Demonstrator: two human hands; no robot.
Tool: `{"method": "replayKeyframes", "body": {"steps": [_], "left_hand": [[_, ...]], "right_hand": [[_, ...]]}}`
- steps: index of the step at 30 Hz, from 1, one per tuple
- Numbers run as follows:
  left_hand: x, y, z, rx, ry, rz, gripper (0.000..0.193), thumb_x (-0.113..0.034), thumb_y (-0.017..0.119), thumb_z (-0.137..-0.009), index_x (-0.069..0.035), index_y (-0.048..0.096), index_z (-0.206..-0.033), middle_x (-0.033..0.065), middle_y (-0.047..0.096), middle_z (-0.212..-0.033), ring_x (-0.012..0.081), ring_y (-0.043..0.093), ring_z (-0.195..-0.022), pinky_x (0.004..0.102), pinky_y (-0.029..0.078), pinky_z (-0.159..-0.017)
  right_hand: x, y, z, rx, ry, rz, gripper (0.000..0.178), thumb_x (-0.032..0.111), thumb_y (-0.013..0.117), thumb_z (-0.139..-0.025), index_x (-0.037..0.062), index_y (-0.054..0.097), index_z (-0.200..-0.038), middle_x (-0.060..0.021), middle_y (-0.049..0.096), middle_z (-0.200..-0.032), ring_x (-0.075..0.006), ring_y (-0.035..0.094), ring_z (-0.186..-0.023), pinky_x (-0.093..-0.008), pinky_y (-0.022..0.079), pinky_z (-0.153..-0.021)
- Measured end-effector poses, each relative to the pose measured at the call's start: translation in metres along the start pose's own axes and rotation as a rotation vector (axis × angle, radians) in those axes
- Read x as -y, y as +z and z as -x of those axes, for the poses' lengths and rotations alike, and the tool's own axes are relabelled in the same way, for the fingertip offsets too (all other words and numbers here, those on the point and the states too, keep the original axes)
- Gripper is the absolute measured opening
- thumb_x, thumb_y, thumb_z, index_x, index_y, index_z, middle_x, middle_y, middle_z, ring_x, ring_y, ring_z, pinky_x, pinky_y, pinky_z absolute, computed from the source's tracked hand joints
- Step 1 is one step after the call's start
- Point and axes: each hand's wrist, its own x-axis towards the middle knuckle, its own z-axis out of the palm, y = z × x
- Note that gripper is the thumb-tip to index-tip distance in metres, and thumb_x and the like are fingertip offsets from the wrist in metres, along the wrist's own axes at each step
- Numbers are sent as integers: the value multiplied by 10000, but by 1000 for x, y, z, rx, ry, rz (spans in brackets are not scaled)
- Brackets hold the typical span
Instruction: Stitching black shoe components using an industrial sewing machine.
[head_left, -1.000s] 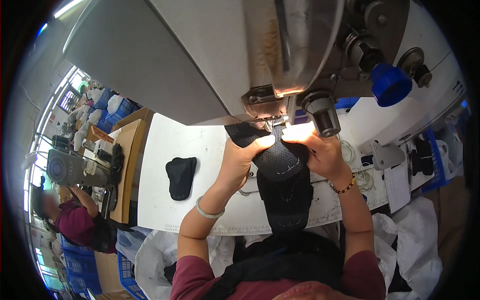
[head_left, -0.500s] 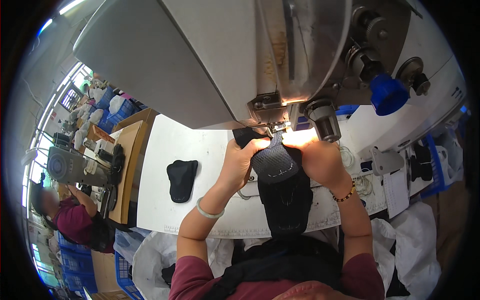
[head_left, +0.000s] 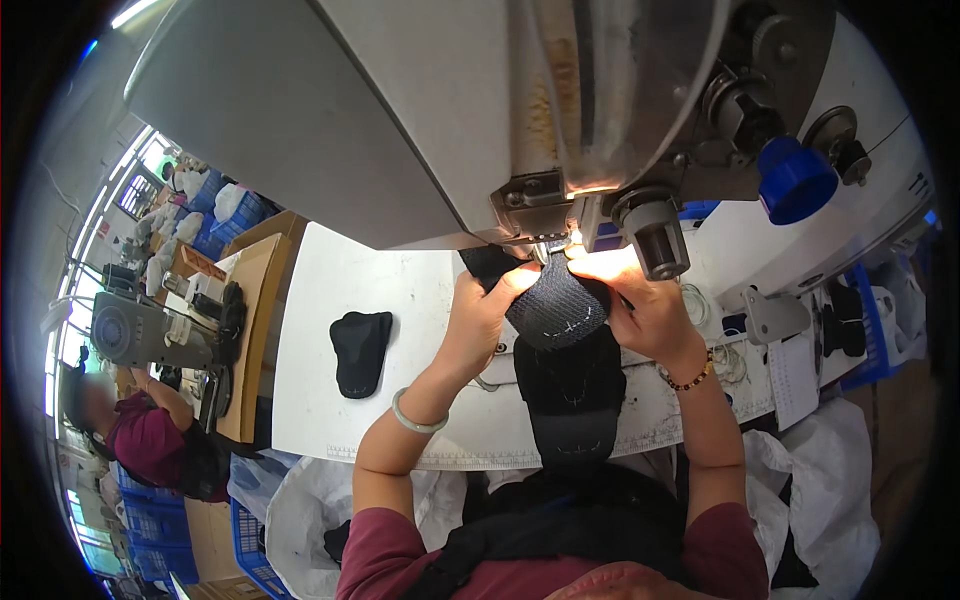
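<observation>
Under the head of the sewing machine lies a black mesh fabric piece with white stitch marks near its lower edge. My left hand pinches its left edge between thumb and fingers, close to the lit needle area. On the opposite edge, my right hand grips the same piece, its fingertips bright under the lamp. More black fabric pieces hang below it toward my lap, also marked in white; whether they are joined to it I cannot tell. The needle itself is hard to make out.
A separate black fabric piece lies on the white table at the left. Blue knob and thread tensioners stick out at upper right. White sacks stand by the table's front. Another person sits at a machine far left.
The mesh piece has shifted slightly, with its lower edge a little to the right. My right hand's fingers have turned and now show more plainly beside it. My left hand stays nearly in place.
</observation>
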Motion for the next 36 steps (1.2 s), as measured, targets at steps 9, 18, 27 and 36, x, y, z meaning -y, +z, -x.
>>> {"method": "replayKeyframes", "body": {"steps": [9, 18, 27, 36], "left_hand": [[1, 1, -1, 11, -95, 64, 175, -131, 603, -850, 1, 605, -967, 43, 628, -922, 112, 573, -855, 257, 448, -789], [3, -1, -3, -174, 147, 81, 212, -19, 514, -921, 36, 560, -1120, 95, 605, -1059, 159, 588, -942, 289, 471, -861], [-37, -185, 40, -512, 176, -236, 147, -88, 612, -880, -12, 603, -1005, 90, 665, -895, 138, 642, -695, 263, 535, -607], [25, -249, 83, -792, -290, -1390, 475, -267, 696, -814, 46, 540, -1136, 148, 632, -895, 226, 597, -797, 333, 475, -752]], "right_hand": [[2, -10, -5, -5, -31, 22, 298, -55, 624, -694, 52, 616, -973, -100, 604, -967, -274, 585, -951, -382, 439, -871], [-6, 5, -2, -101, -118, -57, 197, 13, 622, -718, 87, 604, -899, -49, 578, -904, -230, 557, -891, -337, 414, -844], [-29, -34, 3, -410, 68, 273, 223, -88, 537, -761, 65, 622, -899, -48, 630, -890, -216, 586, -811, -309, 453, -752], [-42, -59, 15, -75, 473, 222, 111, 63, 596, -825, 24, 568, -924, -94, 569, -860, -244, 578, -767, -334, 464, -704]]}}
